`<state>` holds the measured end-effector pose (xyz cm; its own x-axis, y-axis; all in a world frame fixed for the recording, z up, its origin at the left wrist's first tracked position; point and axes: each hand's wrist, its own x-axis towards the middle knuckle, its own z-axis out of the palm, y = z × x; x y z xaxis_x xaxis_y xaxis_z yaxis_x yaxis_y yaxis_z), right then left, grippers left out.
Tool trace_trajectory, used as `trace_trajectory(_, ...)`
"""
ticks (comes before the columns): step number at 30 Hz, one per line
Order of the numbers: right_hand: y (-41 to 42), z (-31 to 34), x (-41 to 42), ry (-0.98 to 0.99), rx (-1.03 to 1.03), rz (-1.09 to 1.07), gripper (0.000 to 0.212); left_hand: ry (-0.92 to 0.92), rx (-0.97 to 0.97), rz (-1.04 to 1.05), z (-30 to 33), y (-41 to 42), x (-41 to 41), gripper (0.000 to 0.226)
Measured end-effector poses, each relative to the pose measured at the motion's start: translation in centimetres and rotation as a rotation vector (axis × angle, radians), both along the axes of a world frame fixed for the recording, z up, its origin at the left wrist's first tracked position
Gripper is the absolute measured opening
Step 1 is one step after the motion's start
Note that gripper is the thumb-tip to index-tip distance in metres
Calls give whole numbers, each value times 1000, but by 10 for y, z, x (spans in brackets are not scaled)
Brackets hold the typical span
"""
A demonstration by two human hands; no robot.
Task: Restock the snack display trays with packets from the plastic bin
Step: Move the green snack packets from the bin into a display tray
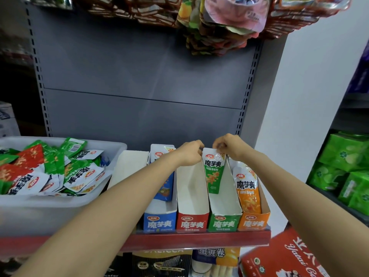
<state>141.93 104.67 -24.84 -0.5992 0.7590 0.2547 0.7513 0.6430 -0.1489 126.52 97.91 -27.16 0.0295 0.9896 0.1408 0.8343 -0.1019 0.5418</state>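
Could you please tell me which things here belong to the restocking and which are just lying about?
Part of the job:
green snack packet, pinched by left hand and right hand
green-fronted cardboard tray
translucent plastic bin

Just lying about:
green boxes
red carton
hanging packets

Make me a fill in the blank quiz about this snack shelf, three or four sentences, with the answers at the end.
1. Both hands, the left hand and the right hand, pinch the top of a ____ packet.
2. That packet stands in the tray with the ____ front.
3. The red tray holds ____ packets.
4. The plastic bin sits to the ____ of the trays.

Missing words: green; green; no; left
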Motion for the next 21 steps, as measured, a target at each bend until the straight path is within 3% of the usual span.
trace_trajectory(5,-5,-12,-10,-9,167,-102,18,-8,3,-12,1,0,1,41)
trace_trajectory(8,-11,-17,-11,-18,160,-90,27,-12,34,-9,0,-3,1,44)
trace_trajectory(12,-22,-19,-13,48,182,-67,39,-13,213,18,6,-24,-4,44)
trace_trajectory(16,-51,-19,-32,203,187,63,31,-10,447,112,6,-66,-26,33)
trace_trajectory(21,-97,-14,-99,300,40,256,22,57,557,300,-6,-123,-87,20)
